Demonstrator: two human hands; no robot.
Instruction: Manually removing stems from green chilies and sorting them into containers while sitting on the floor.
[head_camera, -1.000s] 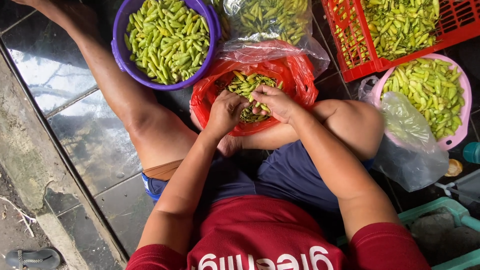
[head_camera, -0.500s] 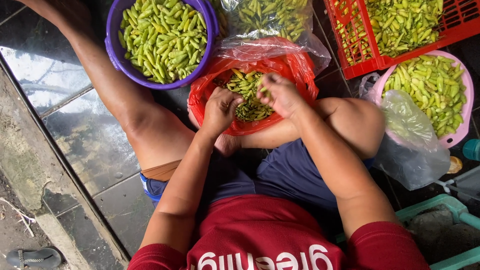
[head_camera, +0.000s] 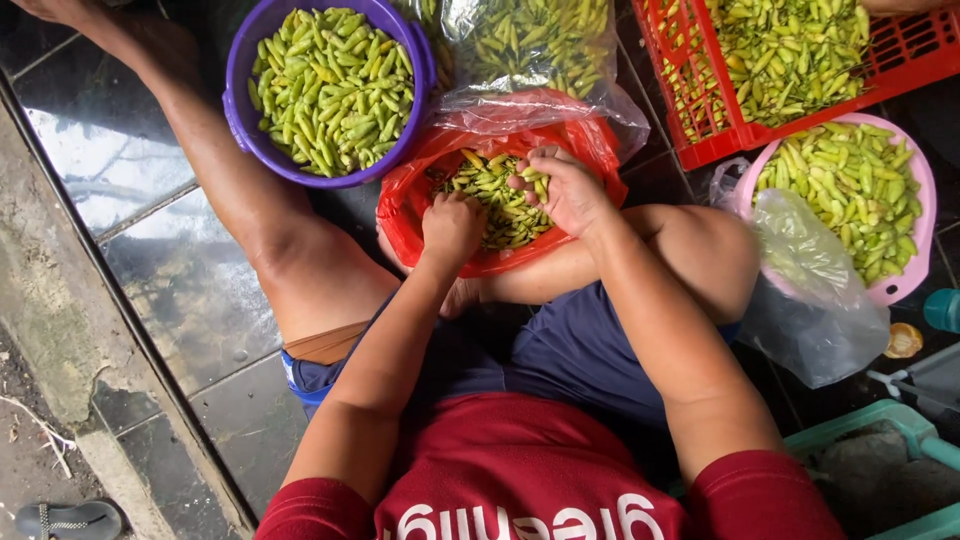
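Note:
A red plastic bag (head_camera: 410, 215) lies open between my legs, holding a pile of green chili peppers (head_camera: 490, 195). My left hand (head_camera: 452, 228) rests curled on the left side of the pile, fingers closed down into the peppers. My right hand (head_camera: 568, 190) sits over the bag's right side, its fingertips pinched on a few peppers near the top of the pile. Both forearms reach forward from my red shirt.
A purple bowl (head_camera: 240, 120) full of green chilies stands at the far left. A clear bag of chilies (head_camera: 540, 45) lies behind the red bag. A red crate (head_camera: 700, 130) and a pink bowl (head_camera: 915, 270), both with chilies, stand at the right. A crumpled clear bag (head_camera: 810, 300) lies by my knee.
My right hand has shifted slightly up and to the right over the pile, working the peppers. My left hand stays at almost the same spot in the bag.

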